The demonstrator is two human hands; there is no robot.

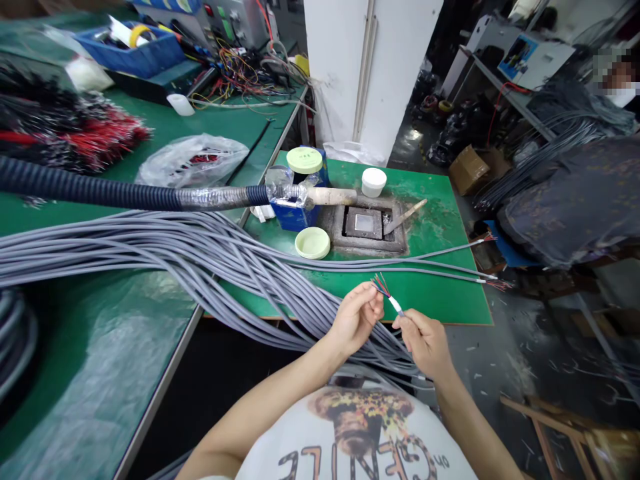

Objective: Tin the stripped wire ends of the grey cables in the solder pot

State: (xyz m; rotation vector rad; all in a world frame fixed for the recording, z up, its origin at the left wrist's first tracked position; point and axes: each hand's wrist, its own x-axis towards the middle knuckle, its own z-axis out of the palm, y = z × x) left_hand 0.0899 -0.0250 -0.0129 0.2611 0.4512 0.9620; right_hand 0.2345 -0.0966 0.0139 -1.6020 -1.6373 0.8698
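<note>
A grey multi-core cable ends in a white sleeve (395, 305) and a fan of thin coloured wires (381, 285). My right hand (425, 341) pinches the cable just below that sleeve. The fingers of my left hand (359, 313) are closed on the thin wires near their base, with the wire tips sticking out above. Under and beside both hands runs a thick bundle of grey cables (240, 273) coming from the left. A few cables with bared coloured ends (493, 283) lie across the green board to the right.
Beyond my hands sits a solder pot (369, 224) with a stick (407, 215) leaning over it. A ribbed hose (125, 195) reaches toward it past a blue box (295, 215). Round containers (313, 243) stand nearby. Another person (580, 193) is at the right.
</note>
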